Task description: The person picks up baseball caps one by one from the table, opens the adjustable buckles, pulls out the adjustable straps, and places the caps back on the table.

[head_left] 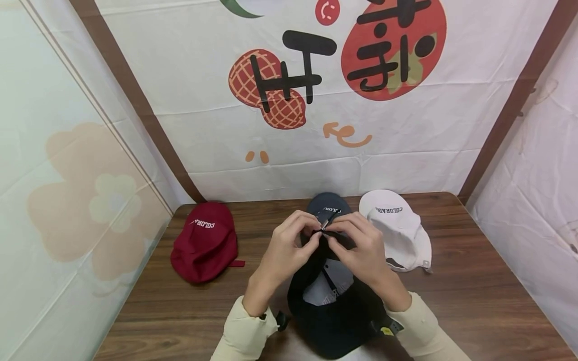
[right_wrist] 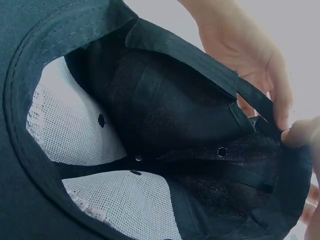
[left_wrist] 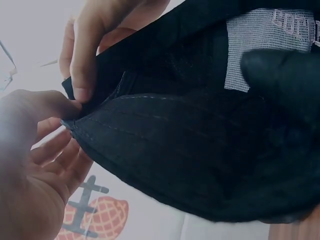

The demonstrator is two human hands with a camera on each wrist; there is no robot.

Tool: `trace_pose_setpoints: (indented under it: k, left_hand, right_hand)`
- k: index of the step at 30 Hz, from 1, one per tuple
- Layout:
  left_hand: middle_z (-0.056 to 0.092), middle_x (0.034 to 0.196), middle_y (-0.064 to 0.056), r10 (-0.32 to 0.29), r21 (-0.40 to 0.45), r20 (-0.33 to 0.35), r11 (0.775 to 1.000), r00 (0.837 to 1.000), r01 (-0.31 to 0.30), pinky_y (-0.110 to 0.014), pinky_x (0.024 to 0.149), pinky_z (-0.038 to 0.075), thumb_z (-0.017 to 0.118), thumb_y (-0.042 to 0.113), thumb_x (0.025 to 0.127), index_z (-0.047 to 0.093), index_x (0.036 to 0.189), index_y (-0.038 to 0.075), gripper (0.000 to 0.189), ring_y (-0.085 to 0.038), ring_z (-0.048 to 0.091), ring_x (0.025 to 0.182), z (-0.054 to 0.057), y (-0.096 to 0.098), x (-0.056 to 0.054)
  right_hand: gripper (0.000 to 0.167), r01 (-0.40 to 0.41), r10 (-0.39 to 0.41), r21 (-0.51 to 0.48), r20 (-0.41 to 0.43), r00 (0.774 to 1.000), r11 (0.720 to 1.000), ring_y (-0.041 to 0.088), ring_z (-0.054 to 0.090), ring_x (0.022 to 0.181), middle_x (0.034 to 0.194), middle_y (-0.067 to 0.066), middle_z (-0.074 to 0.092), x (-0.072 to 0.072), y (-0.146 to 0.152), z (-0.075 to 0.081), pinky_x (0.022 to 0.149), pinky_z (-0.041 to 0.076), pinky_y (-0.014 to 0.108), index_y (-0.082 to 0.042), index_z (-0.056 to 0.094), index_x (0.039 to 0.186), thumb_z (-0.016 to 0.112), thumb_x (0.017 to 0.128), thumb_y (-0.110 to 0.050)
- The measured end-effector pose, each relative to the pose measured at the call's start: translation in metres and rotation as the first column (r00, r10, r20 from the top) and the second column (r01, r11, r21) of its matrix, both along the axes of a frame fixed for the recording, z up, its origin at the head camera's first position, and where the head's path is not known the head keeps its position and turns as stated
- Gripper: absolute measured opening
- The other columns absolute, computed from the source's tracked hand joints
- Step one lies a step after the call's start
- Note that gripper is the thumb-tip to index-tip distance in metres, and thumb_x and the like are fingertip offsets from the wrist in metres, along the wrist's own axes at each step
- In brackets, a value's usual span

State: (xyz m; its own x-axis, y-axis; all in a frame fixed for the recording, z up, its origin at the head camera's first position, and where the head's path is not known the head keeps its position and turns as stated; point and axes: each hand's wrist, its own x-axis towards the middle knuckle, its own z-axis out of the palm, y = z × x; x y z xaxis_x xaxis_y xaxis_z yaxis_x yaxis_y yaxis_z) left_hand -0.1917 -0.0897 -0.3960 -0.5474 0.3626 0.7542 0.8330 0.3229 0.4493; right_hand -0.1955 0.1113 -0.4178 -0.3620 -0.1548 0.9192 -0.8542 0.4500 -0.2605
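Strap of thin black cloth (right_wrist: 255, 100) on a round black cap (head_left: 331, 323) is pinched by the bent fingers and thumbs of the left hand (head_left: 289, 243) and right hand (head_left: 363, 245). Both hands are turned inward, close together; the cap is held between the cream-sleeved arms (head_left: 247, 326).

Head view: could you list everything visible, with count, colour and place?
black cap: one, black, front centre
red cap: one, dark red, left
blue cap: one, dark blue, rear, partly hidden
white cap: one, white, right of blue cap
table: one, brown, below the caps
cloth walls: three, mostly pale, around the table
bands: two, brown, back wall edges
sleeves: two, cream, bottom
left hand: one, bare, pinching the black cap
right hand: one, bare, pinching it too
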Motion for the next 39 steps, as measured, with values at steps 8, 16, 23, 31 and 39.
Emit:
trace_pose_setpoints:
  k: [8,16,23,31,39]
  left_hand:
    - [0.069,0.106,-0.006,0.000,0.008,-0.041,1.000,0.999,0.000,-0.022,0.075,0.057,0.074,-0.005,0.093,0.069,0.103,0.006,0.016,-0.015,0.065,0.085,-0.0010,0.0011,-0.0009]
    - [0.069,0.104,-0.007,-0.003,0.034,-0.070,0.999,0.998,0.005,-0.021,0.074,0.057,0.074,-0.008,0.091,0.068,0.104,0.006,0.020,-0.015,0.065,0.083,-0.0019,0.0016,-0.0017]
    - [0.070,0.103,-0.007,0.005,0.043,-0.075,0.999,0.997,-0.002,-0.022,0.075,0.057,0.074,-0.008,0.091,0.068,0.103,0.006,0.020,-0.015,0.065,0.084,-0.0034,0.0019,-0.0026]
    - [0.072,0.103,-0.007,0.014,0.052,-0.062,0.999,0.998,-0.010,-0.021,0.074,0.057,0.074,-0.008,0.090,0.069,0.103,0.007,0.019,-0.015,0.066,0.083,-0.0039,0.0022,-0.0026]
    - [0.072,0.102,-0.008,0.018,0.065,-0.053,0.998,0.998,-0.014,-0.020,0.074,0.057,0.074,-0.009,0.090,0.069,0.101,0.006,0.019,-0.015,0.067,0.082,-0.0046,0.0012,-0.0030]
  right_hand:
    - [0.016,0.028,-0.028,-0.018,-0.026,0.999,0.999,0.021,0.067,0.083,0.094,0.003,0.076,0.0007,-0.0013,-0.0004,0.069,0.051,0.031,-0.010,0.080,0.095,0.080,0.081,-0.002]
    - [0.017,0.030,-0.031,-0.026,-0.031,0.999,0.999,0.021,0.068,0.085,0.093,0.003,0.077,0.0003,-0.0020,0.0003,0.071,0.054,0.032,-0.010,0.080,0.093,0.081,0.079,-0.001]
    - [0.019,0.021,-0.022,-0.034,-0.015,1.000,0.999,0.022,0.066,0.084,0.092,0.003,0.076,0.0026,-0.0029,0.0009,0.071,0.054,0.033,-0.011,0.080,0.092,0.083,0.077,0.002]
    - [0.017,0.019,-0.019,-0.045,0.002,1.000,0.999,0.022,0.065,0.083,0.090,0.003,0.076,0.0020,-0.0033,0.0005,0.072,0.053,0.032,-0.010,0.079,0.089,0.082,0.077,0.002]
    - [0.020,0.019,-0.018,-0.023,0.015,1.000,1.000,0.020,0.065,0.083,0.089,0.002,0.075,0.0002,-0.0035,0.0009,0.071,0.053,0.031,-0.011,0.078,0.087,0.084,0.075,0.003]
